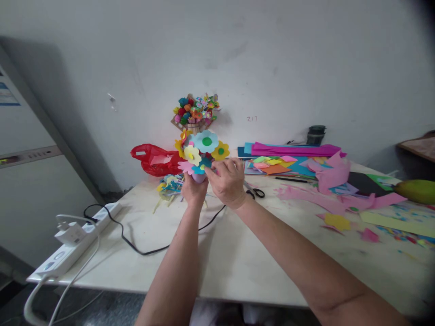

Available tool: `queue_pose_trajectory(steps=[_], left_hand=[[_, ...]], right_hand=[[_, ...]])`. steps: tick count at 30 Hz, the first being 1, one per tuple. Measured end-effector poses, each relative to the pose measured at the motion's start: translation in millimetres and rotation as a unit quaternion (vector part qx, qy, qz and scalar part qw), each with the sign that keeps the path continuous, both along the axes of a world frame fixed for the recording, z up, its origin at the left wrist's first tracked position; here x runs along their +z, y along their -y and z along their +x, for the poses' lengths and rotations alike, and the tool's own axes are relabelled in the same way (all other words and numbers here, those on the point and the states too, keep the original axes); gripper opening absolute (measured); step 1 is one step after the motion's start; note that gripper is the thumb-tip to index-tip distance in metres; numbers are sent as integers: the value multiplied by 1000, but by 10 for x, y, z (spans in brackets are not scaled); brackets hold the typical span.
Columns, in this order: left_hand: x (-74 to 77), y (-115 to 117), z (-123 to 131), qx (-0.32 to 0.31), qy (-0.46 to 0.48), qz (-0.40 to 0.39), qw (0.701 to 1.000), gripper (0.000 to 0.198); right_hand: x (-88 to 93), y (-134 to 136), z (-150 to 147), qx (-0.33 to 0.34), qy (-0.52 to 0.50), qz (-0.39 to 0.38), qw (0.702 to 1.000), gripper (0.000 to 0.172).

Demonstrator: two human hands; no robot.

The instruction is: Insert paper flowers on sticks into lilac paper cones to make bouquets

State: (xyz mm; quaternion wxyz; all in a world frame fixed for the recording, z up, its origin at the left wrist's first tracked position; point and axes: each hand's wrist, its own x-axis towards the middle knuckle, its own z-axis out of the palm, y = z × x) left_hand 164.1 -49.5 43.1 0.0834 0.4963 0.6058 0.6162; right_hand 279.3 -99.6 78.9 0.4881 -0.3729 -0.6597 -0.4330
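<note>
A bunch of paper flowers (206,141) in light blue, yellow, cream, pink and orange stands upright in a small lilac pot (199,177). My left hand (195,190) is wrapped round that pot and keeps it above the table. At the front right of the bunch, the bent fingers of my right hand (227,180) are closed at the edge of a blue flower (201,167). The fingers hide the exact point of grip. Just beyond my right wrist lie scissors (256,193) with black handles.
Behind the bunch are a red plastic bag (152,159), a bouquet (195,111) against the wall and paper scraps (171,184). Coloured sheets (295,150), pink offcuts (329,174) and a black-lidded jar (316,135) are at right. A power strip (81,240) and black cable (136,248) lie left.
</note>
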Motion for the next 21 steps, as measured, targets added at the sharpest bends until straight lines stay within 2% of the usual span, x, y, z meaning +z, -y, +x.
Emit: queue_pose_trajectory(steps=[6,17,21], left_hand=[[64,77,15,-5,-17,-6,1000,44],[42,75,-13,-19,-40,-25,999,36],[99,121,7,10,-92,-78,993,39]], right_hand=[[-45,29,-66,-4,22,89,996,16],[-233,-81,-109,42,31,55,997,13],[-228,-80,-101,43,29,49,997,14]])
